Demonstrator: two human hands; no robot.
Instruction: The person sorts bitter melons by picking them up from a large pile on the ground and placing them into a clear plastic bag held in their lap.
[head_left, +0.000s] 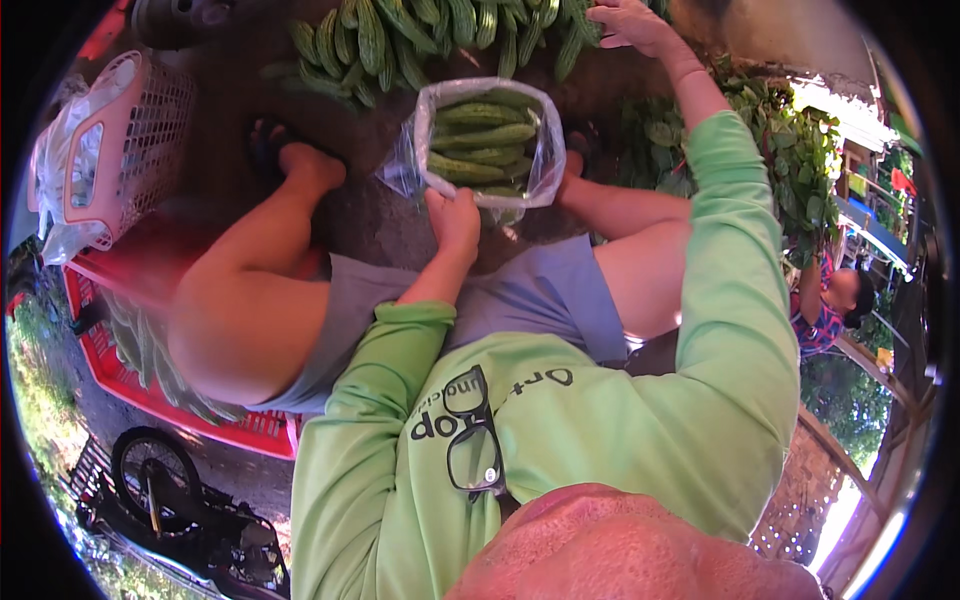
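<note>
A clear plastic bag (pixel 545 195) stands open between my feet, its rim folded outward. Several long green ridged gourds (pixel 485 138) lie side by side in it. My left hand (pixel 455 220) is closed on the near rim of the bag. Beyond the bag, a pile of similar gourds (pixel 370 45) is spread across the ground. My right hand (pixel 632 27) reaches to the right end of that pile. Its fingers are stretched out, with the tips against a gourd, and I see no grip around it.
A pink basket (pixel 150 150) holding plastic bags stands at the left, above a red crate (pixel 130 385) with more long green vegetables. Leafy greens (pixel 760 140) are heaped at the right. A person (pixel 825 300) is farther right. A motorcycle (pixel 165 490) stands at the lower left.
</note>
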